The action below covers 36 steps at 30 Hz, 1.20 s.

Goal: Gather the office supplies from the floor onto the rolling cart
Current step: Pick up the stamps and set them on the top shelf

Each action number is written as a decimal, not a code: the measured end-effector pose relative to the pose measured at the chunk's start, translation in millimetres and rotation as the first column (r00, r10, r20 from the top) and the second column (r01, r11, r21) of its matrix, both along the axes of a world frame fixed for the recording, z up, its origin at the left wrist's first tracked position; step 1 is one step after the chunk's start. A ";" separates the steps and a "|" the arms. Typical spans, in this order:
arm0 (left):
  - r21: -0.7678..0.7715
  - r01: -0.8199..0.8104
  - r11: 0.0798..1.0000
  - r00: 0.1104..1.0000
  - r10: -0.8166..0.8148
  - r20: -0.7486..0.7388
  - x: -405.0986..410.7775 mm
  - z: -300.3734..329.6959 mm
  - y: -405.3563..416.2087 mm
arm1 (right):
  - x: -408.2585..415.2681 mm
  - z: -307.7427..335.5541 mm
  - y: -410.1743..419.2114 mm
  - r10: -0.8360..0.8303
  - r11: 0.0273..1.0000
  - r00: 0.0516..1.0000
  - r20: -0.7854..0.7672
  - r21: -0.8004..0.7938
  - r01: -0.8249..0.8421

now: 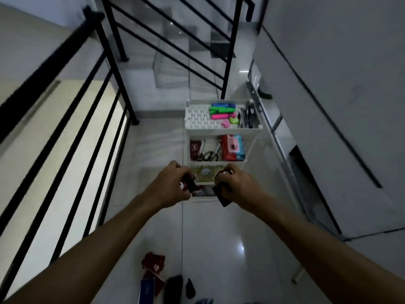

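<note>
A: Any readable text?
B: None. The pink-and-red packet [232, 147] on the cart's middle shelf has print, too blurred to read.
A: The red packs [153, 261] on the floor?
B: White marks only, illegible. Same for the red item [183, 185] in the left hand [169, 184].
A: Numbers, brands?
B: None legible.

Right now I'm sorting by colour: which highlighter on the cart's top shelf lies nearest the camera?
The pink highlighter, the front one on the white cart's top shelf. The green highlighter lies behind it and the blue highlighter sits farthest back.
</note>
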State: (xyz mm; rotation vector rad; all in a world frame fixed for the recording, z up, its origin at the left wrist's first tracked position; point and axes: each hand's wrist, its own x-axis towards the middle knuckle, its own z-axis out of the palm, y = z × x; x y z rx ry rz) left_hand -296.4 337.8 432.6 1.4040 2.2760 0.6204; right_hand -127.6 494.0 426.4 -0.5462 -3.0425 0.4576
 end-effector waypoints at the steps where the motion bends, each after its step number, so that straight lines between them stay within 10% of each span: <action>1: 0.010 0.006 1.000 1.000 -0.006 -0.005 -7.3 8.9 4.9 | -8.2 12.2 5.6 0.009 1.000 1.000 0.003 0.011 -0.009; 17: 0.017 0.069 0.997 0.997 -0.070 0.038 -189.0 37.9 164.7 | -174.0 55.7 134.1 0.001 0.999 1.000 -0.004 0.047 -0.001; 36: -0.218 0.194 0.956 0.980 -0.180 0.082 -252.1 -32.3 322.2 | -256.4 -17.5 220.0 0.508 0.856 0.851 0.135 0.035 -0.516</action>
